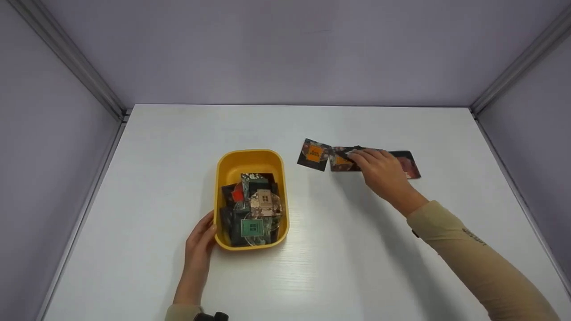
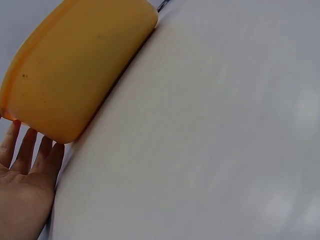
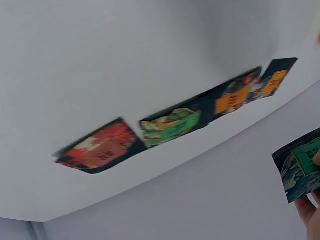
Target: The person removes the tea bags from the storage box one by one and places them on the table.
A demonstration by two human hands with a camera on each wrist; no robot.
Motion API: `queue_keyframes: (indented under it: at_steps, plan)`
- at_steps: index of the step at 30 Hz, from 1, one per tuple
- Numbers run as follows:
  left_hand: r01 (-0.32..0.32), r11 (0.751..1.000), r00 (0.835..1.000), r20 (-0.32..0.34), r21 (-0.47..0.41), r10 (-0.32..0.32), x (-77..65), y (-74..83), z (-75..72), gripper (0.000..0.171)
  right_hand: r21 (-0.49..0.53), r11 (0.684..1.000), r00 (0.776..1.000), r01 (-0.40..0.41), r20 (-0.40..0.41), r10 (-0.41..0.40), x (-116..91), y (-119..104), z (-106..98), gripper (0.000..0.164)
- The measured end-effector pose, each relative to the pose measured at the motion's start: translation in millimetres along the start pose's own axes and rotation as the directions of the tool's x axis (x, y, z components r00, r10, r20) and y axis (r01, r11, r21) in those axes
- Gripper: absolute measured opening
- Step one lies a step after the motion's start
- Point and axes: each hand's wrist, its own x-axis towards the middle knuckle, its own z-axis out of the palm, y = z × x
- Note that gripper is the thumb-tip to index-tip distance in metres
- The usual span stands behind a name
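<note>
My right hand (image 1: 386, 171) is over the row of cards at the right of the table. It pinches a dark square card with a green label (image 3: 302, 160), seen at the edge of the right wrist view; only a few fingers show there. My left hand (image 1: 199, 245) has its fingertips against the near-left corner of a yellow plastic tub (image 1: 285, 196). Extended fingers (image 2: 24, 160) touch the tub's outer wall in the left wrist view. Several dark printed cards (image 1: 264, 203) lie loosely heaped inside the tub, overlapping one another.
An orange-labelled card (image 1: 314, 154) lies slightly turned at the row's left end. In the right wrist view, a red card (image 3: 102, 150) and a green-labelled card (image 3: 175, 127) lie in the same row. The white table (image 1: 169, 147) meets grey-lilac panels at the back and sides.
</note>
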Motion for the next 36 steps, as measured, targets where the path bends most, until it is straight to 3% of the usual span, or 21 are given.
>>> queue_keyframes:
  at_steps: [7,11,15,23,29,36]
  plan:
    - [-0.011,1.000,1.000,-0.009,-0.019,0.011,-0.2,-1.5,0.8,0.051,-0.008,0.996,0.994,-0.087,-0.067,0.086,-42.3,42.5,4.7,0.031]
    - [-0.018,1.000,1.000,-0.006,-0.023,0.018,-0.7,-0.6,0.3,0.052,-0.019,0.981,0.981,-0.192,-0.027,0.191,-62.4,59.5,2.8,0.031]
    - [-0.031,0.999,1.000,-0.004,-0.021,0.031,-0.7,-0.1,-0.1,0.052,-0.047,0.950,0.950,-0.308,0.034,0.310,-78.6,71.9,-1.0,0.032]
    - [-0.009,1.000,1.000,-0.008,-0.029,0.009,1.0,-0.5,0.6,0.051,-0.117,0.861,0.867,-0.495,-0.010,0.497,-99.4,98.7,-8.1,0.018]
    - [-0.006,1.000,1.000,-0.009,-0.019,0.005,0.3,-0.2,0.6,0.052,-0.154,0.828,0.829,-0.539,0.079,0.554,-109.5,110.4,-4.6,0.020]
    - [0.001,1.000,1.000,0.006,-0.008,-0.001,0.8,1.4,-0.5,0.052,-0.190,0.818,0.767,-0.542,0.285,0.575,-112.3,116.1,5.1,0.026]
